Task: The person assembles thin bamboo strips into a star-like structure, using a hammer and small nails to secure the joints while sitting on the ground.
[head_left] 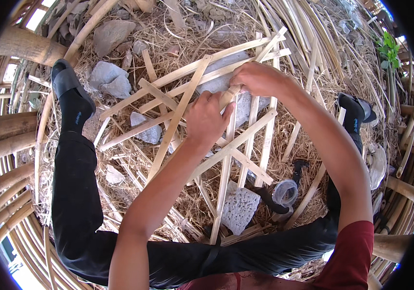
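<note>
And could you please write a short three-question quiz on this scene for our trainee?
1. True or false: the left hand and right hand rest on the black trousers.
2. Which is nearest the clear round container: (a) green leaves, (b) grey block, (c) left shoe?
3. What colour is the right sleeve?

Key: 1. False; both are at the pale strips. 2. b. 3. Dark red.
</note>
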`<state>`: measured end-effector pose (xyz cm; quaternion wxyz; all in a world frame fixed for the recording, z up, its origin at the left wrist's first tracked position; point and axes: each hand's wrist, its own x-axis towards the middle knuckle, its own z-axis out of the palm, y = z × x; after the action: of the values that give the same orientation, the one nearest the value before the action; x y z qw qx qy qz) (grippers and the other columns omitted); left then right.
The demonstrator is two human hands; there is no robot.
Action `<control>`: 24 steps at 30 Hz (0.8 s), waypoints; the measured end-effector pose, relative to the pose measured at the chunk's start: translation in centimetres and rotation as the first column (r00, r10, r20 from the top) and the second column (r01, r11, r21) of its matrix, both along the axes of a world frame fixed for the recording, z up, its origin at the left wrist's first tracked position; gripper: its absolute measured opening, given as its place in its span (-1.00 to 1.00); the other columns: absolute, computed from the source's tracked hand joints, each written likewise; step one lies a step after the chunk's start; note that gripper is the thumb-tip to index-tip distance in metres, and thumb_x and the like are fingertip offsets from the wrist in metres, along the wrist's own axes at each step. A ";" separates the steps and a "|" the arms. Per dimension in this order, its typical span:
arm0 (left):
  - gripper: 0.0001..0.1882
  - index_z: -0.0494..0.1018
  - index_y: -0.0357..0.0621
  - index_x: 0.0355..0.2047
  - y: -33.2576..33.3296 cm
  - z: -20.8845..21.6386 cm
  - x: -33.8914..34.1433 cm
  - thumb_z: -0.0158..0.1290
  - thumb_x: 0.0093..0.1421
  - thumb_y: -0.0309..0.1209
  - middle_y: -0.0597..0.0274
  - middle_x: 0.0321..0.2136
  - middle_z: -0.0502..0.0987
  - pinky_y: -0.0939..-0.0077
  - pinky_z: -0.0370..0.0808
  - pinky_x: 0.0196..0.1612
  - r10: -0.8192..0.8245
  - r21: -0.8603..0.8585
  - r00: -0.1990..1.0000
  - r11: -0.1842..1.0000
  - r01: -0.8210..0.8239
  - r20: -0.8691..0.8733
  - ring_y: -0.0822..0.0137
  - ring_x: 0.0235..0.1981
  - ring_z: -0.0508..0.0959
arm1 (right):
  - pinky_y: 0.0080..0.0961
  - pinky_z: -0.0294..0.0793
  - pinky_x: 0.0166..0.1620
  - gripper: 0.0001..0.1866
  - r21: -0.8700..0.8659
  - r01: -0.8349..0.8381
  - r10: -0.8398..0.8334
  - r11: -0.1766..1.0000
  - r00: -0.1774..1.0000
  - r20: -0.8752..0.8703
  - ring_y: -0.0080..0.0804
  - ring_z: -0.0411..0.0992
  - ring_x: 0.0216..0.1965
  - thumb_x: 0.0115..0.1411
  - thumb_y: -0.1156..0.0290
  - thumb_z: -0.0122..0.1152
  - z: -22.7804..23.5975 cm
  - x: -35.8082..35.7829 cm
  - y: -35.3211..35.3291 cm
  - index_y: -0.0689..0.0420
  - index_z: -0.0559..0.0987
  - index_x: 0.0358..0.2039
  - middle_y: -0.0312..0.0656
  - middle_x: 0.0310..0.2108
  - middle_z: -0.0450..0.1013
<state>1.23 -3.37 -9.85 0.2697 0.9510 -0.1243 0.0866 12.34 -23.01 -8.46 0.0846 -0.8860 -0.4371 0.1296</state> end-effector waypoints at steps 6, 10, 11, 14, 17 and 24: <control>-0.77 0.66 -0.19 -0.30 -1.1 -1.4 -0.1 0.28 0.12 -0.29 0.01 -0.45 0.55 0.15 0.59 -0.33 0.073 -0.079 0.997 0.994 -0.072 0.011 -0.01 -0.41 0.62 | -0.21 0.60 -0.11 -0.72 -0.050 -0.025 0.029 0.998 0.996 0.080 -0.09 0.59 -0.20 -0.06 0.69 0.29 0.6 -0.4 -0.2 0.18 0.68 -0.28 -0.11 -0.30 0.60; -0.78 0.66 -0.21 -0.32 -1.8 -2.4 0.6 0.31 0.08 -0.34 -0.03 -0.49 0.53 0.14 0.56 -0.39 -0.006 -0.091 0.988 0.996 0.020 0.151 -0.01 -0.48 0.59 | -0.23 0.61 -0.09 -0.82 -0.280 0.254 -0.231 0.926 0.966 0.113 -0.10 0.59 -0.15 0.14 0.51 0.31 0.8 -1.3 0.0 0.14 0.68 -0.22 -0.14 -0.25 0.61; -0.78 0.66 -0.21 -0.32 -1.2 -2.8 0.5 0.32 0.07 -0.34 -0.03 -0.50 0.53 0.14 0.55 -0.41 0.003 -0.096 0.986 0.995 0.014 0.169 -0.01 -0.50 0.59 | -0.25 0.61 -0.08 -0.82 0.000 0.309 -0.304 0.951 0.937 0.169 -0.13 0.60 -0.14 0.16 0.45 0.30 0.9 -2.7 -0.4 0.15 0.67 -0.20 -0.12 -0.25 0.62; -0.78 0.66 -0.19 -0.32 -0.6 -3.0 0.1 0.33 0.06 -0.34 -0.04 -0.52 0.52 0.15 0.54 -0.44 0.020 -0.129 0.984 0.992 0.003 0.175 0.00 -0.53 0.57 | -0.26 0.60 -0.08 -0.67 0.564 0.473 -0.625 0.677 0.774 0.102 -0.12 0.62 -0.19 0.26 0.22 0.25 3.7 -8.4 -4.1 0.17 0.64 -0.08 -0.07 -0.23 0.64; -0.69 0.69 -0.19 -0.26 -0.7 -2.9 -0.2 0.35 0.05 -0.25 0.05 -0.46 0.56 0.25 0.54 -0.35 0.066 -0.121 0.992 0.991 -0.053 0.104 0.03 -0.46 0.59 | -0.14 0.56 -0.19 -0.72 0.207 0.891 -0.909 0.405 0.416 -0.009 -0.05 0.59 -0.33 0.28 0.19 0.24 3.6 -17.9 -10.6 0.19 0.62 -0.30 0.00 -0.34 0.62; -0.68 0.67 -0.19 -0.24 -1.4 -2.6 -0.1 0.31 0.11 -0.21 0.06 -0.42 0.53 0.18 0.55 -0.24 0.073 -0.141 0.997 0.987 -0.072 0.005 0.00 -0.37 0.59 | -0.13 0.55 -0.33 -0.54 -0.165 0.910 -0.905 0.381 0.331 -0.266 0.13 0.55 -0.51 -0.03 0.09 0.52 -5.9 -34.7 -16.8 0.30 0.64 -0.60 0.08 -0.66 0.52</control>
<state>1.16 -4.76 -12.41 0.3319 0.9331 -0.0846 0.1098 -22.36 -39.82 -14.38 0.2166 -0.9447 0.1488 0.1959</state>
